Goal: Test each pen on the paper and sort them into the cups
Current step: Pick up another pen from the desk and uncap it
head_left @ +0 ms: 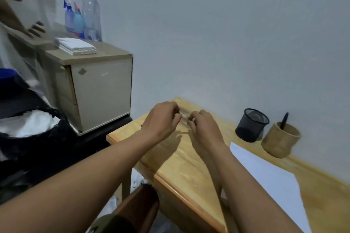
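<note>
Both my hands are over the far left corner of the wooden table (176, 164), fingers pinched toward each other. My left hand (162, 117) and my right hand (203, 126) hold a thin, blurred pen (184, 116) between them. A white sheet of paper (269, 178) lies on the table to the right. Behind it stand a black mesh cup (251, 125), which looks empty, and a wooden cup (280, 139) with one dark pen (284, 120) standing in it.
A cabinet (102, 89) left of the table carries folded white tissues (76, 45), spray bottles (73, 18) and a water bottle (91, 9). Another person's hands (24, 5) move there. A black bin bag (34, 130) sits lower left. A brown chair back (140, 208) is below.
</note>
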{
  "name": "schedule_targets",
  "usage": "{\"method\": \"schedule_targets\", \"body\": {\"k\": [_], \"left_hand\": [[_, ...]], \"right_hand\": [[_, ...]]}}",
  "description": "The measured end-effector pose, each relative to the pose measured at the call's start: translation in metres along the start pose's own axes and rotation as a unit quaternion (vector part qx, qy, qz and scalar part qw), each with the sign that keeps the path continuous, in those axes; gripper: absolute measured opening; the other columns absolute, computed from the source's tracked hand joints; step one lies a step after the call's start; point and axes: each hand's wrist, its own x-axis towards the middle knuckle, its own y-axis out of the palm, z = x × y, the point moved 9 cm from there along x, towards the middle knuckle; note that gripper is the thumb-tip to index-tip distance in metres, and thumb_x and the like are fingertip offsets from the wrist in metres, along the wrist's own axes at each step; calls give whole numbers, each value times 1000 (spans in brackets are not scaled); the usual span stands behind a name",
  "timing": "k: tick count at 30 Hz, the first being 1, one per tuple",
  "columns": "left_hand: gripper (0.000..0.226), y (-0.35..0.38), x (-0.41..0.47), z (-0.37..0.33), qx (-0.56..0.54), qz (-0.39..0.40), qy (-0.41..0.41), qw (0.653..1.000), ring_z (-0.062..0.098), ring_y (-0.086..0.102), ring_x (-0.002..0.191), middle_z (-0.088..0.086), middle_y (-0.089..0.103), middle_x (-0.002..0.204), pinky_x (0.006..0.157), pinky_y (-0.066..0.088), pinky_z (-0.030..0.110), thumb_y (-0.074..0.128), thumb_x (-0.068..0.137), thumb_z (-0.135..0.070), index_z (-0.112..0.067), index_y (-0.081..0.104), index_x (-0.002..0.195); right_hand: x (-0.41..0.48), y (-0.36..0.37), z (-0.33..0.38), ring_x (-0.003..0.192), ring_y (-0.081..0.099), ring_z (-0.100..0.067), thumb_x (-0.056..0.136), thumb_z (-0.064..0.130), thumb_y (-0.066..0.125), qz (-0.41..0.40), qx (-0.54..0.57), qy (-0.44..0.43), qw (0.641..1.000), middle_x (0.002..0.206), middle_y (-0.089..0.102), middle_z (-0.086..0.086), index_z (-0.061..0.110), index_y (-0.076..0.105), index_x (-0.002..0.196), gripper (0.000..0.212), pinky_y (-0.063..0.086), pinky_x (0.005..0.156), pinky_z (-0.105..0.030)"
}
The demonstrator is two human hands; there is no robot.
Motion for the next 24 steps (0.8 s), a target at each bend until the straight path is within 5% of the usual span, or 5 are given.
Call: {"method": "schedule_targets", "body": {"k": [4, 7, 11, 15, 24], "left_hand": [[43, 18, 6, -25, -77, 47, 0, 996, 19, 66, 104, 3, 71, 116, 94, 51, 37, 65, 92, -36, -19, 60, 132], [45, 44, 4, -48, -133, 118, 13, 984, 15, 68, 103, 5, 70, 123, 90, 49, 29, 71, 89, -33, -19, 64, 132], [25, 66, 0, -82, -229, 147, 36, 962, 16, 68, 78, 3, 77, 92, 77, 56, 33, 74, 88, -20, -18, 75, 113], [20, 69, 2, -112, -295, 139, 43, 944, 13, 67, 66, -3, 73, 74, 59, 49, 17, 79, 82, -11, -16, 79, 102], [14, 81, 2, -149, -329, 193, 83, 921, 20, 75, 75, 1, 78, 81, 71, 58, 20, 76, 85, -9, -12, 81, 98]], "right_hand": [[-21, -47, -32, 70, 58, -14, 98, 28, 57, -84, 154, 162, 971, 76, 63, 2, 18, 59, 93, 12, 41, 58, -28], [-47, -72, -59, 64, 60, -14, 95, 30, 62, -153, 299, 269, 903, 72, 66, 1, 10, 63, 92, 20, 50, 60, -33], [-86, -91, -83, 54, 50, -11, 95, 15, 64, -226, 485, 336, 775, 63, 58, -1, 9, 58, 84, 14, 45, 50, -22], [-114, -100, -91, 52, 48, -9, 95, 12, 64, -254, 546, 363, 711, 62, 56, -1, 8, 58, 82, 15, 44, 50, -19], [-153, -107, -96, 57, 55, -8, 97, 14, 66, -291, 590, 342, 671, 67, 61, -3, 5, 67, 90, 12, 50, 57, -20]]}}
